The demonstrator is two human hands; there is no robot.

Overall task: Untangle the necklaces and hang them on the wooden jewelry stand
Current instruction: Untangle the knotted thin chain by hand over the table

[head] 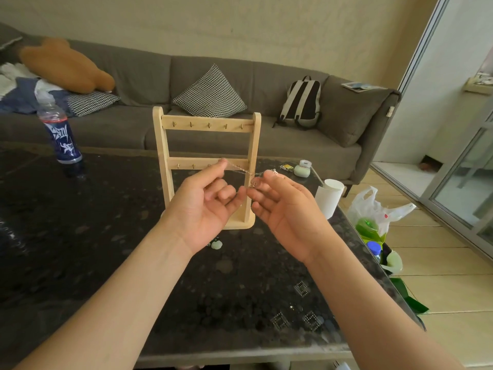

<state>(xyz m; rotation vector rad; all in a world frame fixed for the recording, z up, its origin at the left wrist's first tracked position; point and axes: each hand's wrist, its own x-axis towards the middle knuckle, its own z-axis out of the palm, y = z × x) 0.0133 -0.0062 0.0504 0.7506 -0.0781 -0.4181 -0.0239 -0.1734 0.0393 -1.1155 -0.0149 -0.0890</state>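
- The left hand (pixel 205 206) is pinching one end of a thin silver necklace (pixel 244 170) between thumb and forefinger, its other fingers curling in toward the palm; the right hand (pixel 285 212) is holding the other end at its forefinger tip, the remaining fingers loosely curling, though the exact grip there is hard to make out.
- The necklace is stretching in the air between the two hands, sloping slightly down toward the right hand; a short tail is dangling beside the right hand's fingertips.
- The wooden jewelry stand (pixel 208 124) is standing upright on the dark surface (pixel 80 236) just behind both hands; the hooks that are showing on its two bars are carrying nothing, and the hands are hiding part of its lower bar and base.
- A pale green pendant (pixel 216 244) is lying on the surface below the left hand, near its wrist; the wrist is covering whatever it is attached to.
- A bottle (pixel 62 137) is standing well to the left of the left hand; its dark blue label is showing white graffiti-style lettering that is not reading clearly.
- A white paper cup (pixel 329 198) is sitting near the right hand, to its right; a plastic bag (pixel 373 206) with green contents is lying beyond it.
- A grey sofa (pixel 144 73) with a backpack (pixel 302 102) is sitting far behind the hands.
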